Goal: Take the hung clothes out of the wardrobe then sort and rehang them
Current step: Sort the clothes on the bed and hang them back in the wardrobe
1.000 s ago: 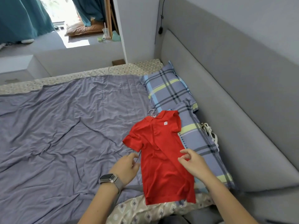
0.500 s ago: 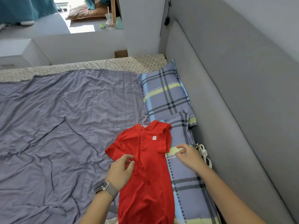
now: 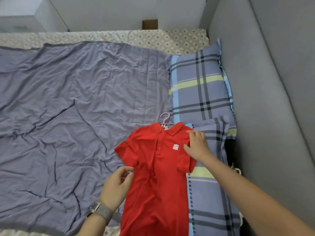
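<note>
From the head view, a red polo shirt [image 3: 158,176] lies flat and face up on a bed, its collar pointing away from the person and its hem running off the lower edge of the picture. The shirt is on a pale hanger [image 3: 165,118], whose hook sticks out above the collar and rests on the wrinkled purple sheet [image 3: 68,116]. The shirt's left part lies on that sheet, while its right side overlaps the nearer of two plaid pillows [image 3: 209,193]; the farther plaid pillow [image 3: 199,87] sits beyond it, against the grey padded headboard [image 3: 264,99]. The right hand [image 3: 197,145] rests on the shirt's shoulder just beside the small white chest label, fingers spread and lightly bent with the tips pressing on the cloth, not clearly gripping it. The left hand [image 3: 117,184], with a watch [image 3: 100,211] on its wrist, sits at the shirt's left edge just below the short sleeve, its fingers curled inward toward the thumb at the edge of the fabric; whether they actually pinch the cloth cannot be told. A patterned undersheet [image 3: 153,40] shows along the far edge of the bed.
</note>
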`<state>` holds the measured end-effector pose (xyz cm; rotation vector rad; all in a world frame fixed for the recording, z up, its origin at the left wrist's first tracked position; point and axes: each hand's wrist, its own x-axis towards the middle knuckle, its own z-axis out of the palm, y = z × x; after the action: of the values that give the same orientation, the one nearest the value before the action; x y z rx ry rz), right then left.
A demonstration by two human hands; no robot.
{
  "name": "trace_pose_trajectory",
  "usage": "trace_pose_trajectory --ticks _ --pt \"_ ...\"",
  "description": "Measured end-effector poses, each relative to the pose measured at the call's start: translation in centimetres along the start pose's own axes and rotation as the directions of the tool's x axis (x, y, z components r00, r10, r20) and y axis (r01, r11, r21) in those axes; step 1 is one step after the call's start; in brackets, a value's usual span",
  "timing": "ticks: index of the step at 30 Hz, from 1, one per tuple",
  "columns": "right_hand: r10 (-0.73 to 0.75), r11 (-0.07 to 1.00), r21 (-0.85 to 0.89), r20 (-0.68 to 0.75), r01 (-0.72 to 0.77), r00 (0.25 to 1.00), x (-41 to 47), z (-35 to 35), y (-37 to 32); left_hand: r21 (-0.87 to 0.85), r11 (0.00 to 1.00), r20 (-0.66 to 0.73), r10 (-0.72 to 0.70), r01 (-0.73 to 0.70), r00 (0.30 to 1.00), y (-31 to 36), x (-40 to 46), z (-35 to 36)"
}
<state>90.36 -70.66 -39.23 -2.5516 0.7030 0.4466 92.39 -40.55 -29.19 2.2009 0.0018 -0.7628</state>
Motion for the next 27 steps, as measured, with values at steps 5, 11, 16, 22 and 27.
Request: trace_pose_trajectory --ticks 5,11,16,22,27 --pt "0.130 0.991 0.010 0.075 -0.131 0.989 8.2 0.0 0.4 -0.038 0.997 -0.027 -0.064 0.063 0.998 -1.2 1.4 -0.2" --pt "0.208 0.955 -0.259 0.225 -0.148 0.952 10.4 3.3 -0.6 -0.132 0.978 -0.052 -0.169 0.161 0.984 -3.5 0.7 -0.5" --pt "0.188 0.981 -0.095 0.318 -0.166 0.929 9.8 4.7 -2.3 -0.111 0.973 -0.071 -0.209 0.201 0.975 -5.5 -0.5 -1.1" --pt "0.140 0.944 0.272 0.186 -0.188 0.972 2.9 5.3 -3.6 -0.110 0.966 -0.033 -0.241 0.236 0.970 -6.6 -1.1 0.4" --pt "0.022 0.913 0.398 0.173 -0.091 0.985 -4.8 4.7 -5.6 -0.110 0.984 -0.061 -0.145 0.137 0.988 -6.1 -1.5 0.8"
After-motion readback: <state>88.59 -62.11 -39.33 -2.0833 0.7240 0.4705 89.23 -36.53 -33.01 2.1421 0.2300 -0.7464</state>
